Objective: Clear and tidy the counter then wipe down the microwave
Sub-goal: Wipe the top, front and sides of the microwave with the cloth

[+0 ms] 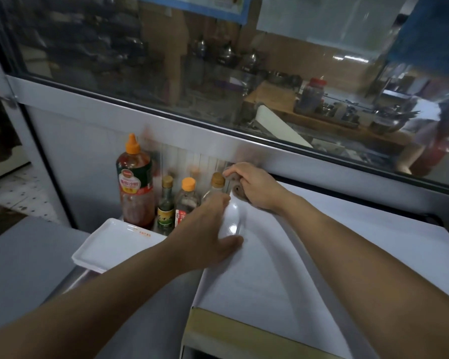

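the right hand [254, 186] grips a brownish cloth [237, 189] at the far left corner of the white microwave [283, 268]. the left hand [213, 229], fingers straight, presses its left edge. four bottles [134, 182] and one white tray [112, 242] sit on the counter [24, 255] beside it.

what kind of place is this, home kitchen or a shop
Probably a commercial or canteen kitchen: a glass partition looks onto metal pots and a chopping block, and sauce bottles stand beside the white microwave that is being wiped.

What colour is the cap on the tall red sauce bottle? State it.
Orange, on the tall sauce bottle; seen in the head view.
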`<act>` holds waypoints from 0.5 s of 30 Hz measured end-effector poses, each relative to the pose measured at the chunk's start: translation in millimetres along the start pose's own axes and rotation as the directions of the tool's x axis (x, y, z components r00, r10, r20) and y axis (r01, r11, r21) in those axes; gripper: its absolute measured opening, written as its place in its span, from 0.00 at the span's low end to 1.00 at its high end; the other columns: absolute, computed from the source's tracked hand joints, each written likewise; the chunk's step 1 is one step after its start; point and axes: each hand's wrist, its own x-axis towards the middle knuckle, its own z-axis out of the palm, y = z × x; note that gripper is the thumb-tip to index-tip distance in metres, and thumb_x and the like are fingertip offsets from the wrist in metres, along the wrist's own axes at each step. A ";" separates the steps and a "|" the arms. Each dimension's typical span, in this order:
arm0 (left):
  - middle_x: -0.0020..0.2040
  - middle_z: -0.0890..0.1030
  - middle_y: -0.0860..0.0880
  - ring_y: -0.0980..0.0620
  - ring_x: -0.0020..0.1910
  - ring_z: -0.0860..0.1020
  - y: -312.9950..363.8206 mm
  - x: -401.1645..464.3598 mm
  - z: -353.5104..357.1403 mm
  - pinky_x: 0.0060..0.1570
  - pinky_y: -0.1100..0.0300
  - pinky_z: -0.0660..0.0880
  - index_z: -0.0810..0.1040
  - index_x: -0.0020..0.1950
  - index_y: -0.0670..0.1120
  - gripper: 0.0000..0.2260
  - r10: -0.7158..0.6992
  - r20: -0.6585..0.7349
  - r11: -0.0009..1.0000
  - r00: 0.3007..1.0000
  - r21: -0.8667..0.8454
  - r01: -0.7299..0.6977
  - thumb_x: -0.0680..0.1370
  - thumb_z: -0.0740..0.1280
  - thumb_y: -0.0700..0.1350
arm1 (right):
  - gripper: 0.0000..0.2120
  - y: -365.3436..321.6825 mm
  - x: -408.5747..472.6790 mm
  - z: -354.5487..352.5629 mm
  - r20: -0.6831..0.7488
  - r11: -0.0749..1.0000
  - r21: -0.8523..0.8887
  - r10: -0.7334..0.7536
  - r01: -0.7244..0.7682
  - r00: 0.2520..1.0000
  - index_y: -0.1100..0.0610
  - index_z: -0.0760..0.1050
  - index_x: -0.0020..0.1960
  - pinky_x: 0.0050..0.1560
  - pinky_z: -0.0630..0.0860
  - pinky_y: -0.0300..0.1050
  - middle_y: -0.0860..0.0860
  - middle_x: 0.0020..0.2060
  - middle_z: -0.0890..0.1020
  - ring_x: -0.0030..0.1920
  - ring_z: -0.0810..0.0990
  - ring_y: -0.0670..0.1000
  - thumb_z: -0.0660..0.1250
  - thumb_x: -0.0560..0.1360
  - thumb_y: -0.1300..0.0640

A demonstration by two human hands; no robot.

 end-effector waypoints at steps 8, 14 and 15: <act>0.49 0.64 0.54 0.55 0.49 0.68 -2.6 -40.5 -8.0 0.43 0.70 0.68 0.63 0.52 0.51 0.15 -0.032 -0.062 0.999 0.998 0.014 0.033 0.74 0.68 0.50 | 0.11 -57.2 -75.6 6.4 -0.002 0.956 0.184 -0.234 0.230 0.972 0.62 0.77 0.45 0.49 0.72 0.45 0.54 0.43 0.78 0.46 0.72 0.52 0.55 0.72 0.67; 0.54 0.65 0.52 0.56 0.46 0.69 0.1 -47.9 -4.5 0.38 0.67 0.66 0.58 0.52 0.52 0.18 -0.144 -0.039 0.988 0.989 -0.054 0.142 0.74 0.68 0.51 | 0.14 -25.6 -49.9 11.2 0.026 0.947 0.197 -0.264 0.254 0.964 0.60 0.78 0.49 0.57 0.72 0.52 0.53 0.51 0.79 0.56 0.74 0.52 0.56 0.71 0.67; 0.54 0.65 0.52 0.55 0.48 0.70 0.6 -47.1 -5.0 0.40 0.66 0.67 0.58 0.53 0.53 0.19 -0.163 -0.027 0.985 0.986 -0.056 0.161 0.74 0.68 0.51 | 0.16 -14.5 -40.0 11.3 0.023 0.965 0.168 -0.209 0.202 0.978 0.59 0.78 0.52 0.61 0.70 0.52 0.53 0.56 0.78 0.60 0.73 0.51 0.55 0.71 0.65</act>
